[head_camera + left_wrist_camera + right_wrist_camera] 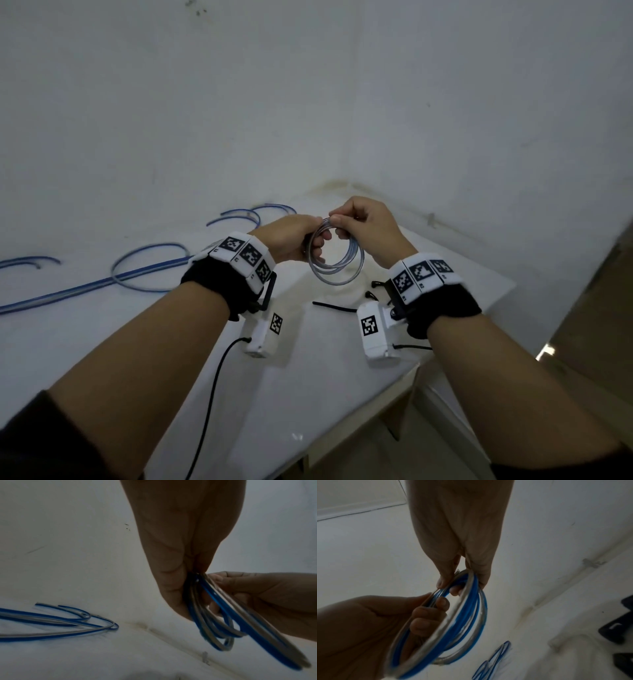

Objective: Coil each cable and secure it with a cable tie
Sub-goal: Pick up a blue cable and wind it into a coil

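so there's a white table (308, 394) pushed into the corner of white walls, and a bunch of loose blue and silver cables (144, 270) sprawled across its left side, not coiled at all. Both hands are up above the table near the far corner. The left hand (294, 240) has its fingers curled round the top left of the coiled cable (337, 265), a blue and silver one wound into several loops that hang down in the air between the two hands, off the table. The right hand (366, 226) is pinching the top of that same coil between thumb and fingertips, right next to the left hand's grip, pretty much touching. Under the coil, on the table, lies a black cable tie (334, 306), flat and not on anything, with a couple more small black bits just beyond it that i can't really make out
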Demonstrator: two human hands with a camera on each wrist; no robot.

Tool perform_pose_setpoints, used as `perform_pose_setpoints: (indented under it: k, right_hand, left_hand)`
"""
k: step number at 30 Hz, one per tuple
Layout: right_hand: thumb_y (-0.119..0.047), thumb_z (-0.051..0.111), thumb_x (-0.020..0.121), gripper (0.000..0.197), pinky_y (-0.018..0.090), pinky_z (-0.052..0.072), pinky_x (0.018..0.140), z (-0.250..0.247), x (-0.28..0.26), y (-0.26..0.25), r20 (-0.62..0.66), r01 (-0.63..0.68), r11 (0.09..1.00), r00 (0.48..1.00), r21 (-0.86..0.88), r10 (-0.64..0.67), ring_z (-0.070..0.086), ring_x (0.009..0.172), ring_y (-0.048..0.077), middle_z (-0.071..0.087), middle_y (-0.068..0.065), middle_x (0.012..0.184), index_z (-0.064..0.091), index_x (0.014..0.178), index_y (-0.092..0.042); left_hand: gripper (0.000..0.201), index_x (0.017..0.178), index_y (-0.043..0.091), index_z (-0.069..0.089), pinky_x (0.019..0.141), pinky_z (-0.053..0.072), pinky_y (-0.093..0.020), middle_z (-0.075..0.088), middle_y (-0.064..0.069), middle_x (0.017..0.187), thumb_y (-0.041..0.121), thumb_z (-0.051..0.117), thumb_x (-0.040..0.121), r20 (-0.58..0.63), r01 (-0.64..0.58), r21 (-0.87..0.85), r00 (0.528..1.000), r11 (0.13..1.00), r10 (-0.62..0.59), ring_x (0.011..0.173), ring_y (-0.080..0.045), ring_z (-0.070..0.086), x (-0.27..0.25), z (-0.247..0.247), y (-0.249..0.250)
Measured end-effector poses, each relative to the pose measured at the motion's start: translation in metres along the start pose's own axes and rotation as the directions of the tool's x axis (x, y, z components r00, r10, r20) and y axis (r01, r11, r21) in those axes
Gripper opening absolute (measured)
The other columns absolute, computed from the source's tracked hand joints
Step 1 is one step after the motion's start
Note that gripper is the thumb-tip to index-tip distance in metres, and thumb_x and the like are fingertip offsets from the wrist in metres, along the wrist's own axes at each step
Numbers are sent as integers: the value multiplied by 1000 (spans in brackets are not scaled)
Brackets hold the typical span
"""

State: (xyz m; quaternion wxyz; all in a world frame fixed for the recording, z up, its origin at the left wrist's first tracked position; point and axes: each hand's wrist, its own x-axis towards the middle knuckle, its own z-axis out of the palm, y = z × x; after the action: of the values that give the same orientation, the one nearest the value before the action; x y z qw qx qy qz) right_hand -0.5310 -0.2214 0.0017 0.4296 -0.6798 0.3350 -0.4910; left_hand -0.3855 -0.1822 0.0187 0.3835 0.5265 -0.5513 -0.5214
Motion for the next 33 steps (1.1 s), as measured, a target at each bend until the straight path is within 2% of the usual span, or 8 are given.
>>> perform_pose_setpoints:
  k: [5,12,16,19,21,24,29,33]
  right_hand:
    - [2,62,86,14,20,51,59,-14,0,3,-83,-17,1000,996,21,18,60,53,6,62,9,72,56,77,-7]
    - [-3,60,89,18,31,58,70,-19,-2,9,-135,-29,999,990,13,31,68,68,17,67,13,80,49,76,-10]
    - [-5,56,91,21,29,57,71,-17,-3,7,-162,-34,997,986,-65,23,68,71,18,67,16,85,46,75,-13]
    - [-3,54,92,21,21,55,61,-17,-2,6,-219,-48,996,975,-72,31,68,65,15,64,17,85,45,74,-13]
    - [-7,56,90,21,28,57,67,-19,0,11,-266,-72,989,963,-132,34,68,70,20,65,17,85,46,74,-14]
    - [-8,60,88,21,45,56,81,-23,1,15,-186,-127,978,978,-164,96,67,83,32,65,20,89,48,72,-14]
    - [-2,59,89,12,32,58,75,-39,-4,7,42,-145,982,988,-118,150,66,69,19,64,17,81,55,77,-4]
    - [-16,56,93,10,34,56,69,-65,-2,7,-4,-297,895,950,-333,314,66,71,20,67,11,90,58,88,-8]
  left_hand:
    - [28,100,2,52,61,53,-24,39,-2,68,18,29,103,-2,-145,2,989,989,145,50,-8,43,10,13,-3]
    - [23,88,4,48,59,51,-27,42,-1,68,13,32,101,-95,-228,245,962,942,258,46,-5,43,21,21,-2]
    - [29,76,9,50,55,43,-26,44,-3,66,13,33,100,-207,-228,156,944,961,258,53,-14,39,25,22,-1]
    - [31,78,10,49,54,44,-25,41,-2,66,17,30,101,-155,-199,104,965,975,213,52,-13,37,24,22,0]
    - [32,81,8,50,54,48,-24,39,-1,64,20,29,102,-91,-163,156,980,974,178,52,-12,37,23,20,1]
    - [33,80,7,50,52,50,-23,36,-1,64,20,29,102,-96,-134,250,982,959,162,53,-13,36,20,17,1]
    - [35,78,7,52,52,44,-27,39,-1,63,18,29,102,-174,-149,339,961,929,217,52,-14,38,23,19,-2]
    - [35,83,4,54,52,40,-28,42,-1,64,20,29,102,-173,-157,410,954,899,245,53,-15,39,24,21,-5]
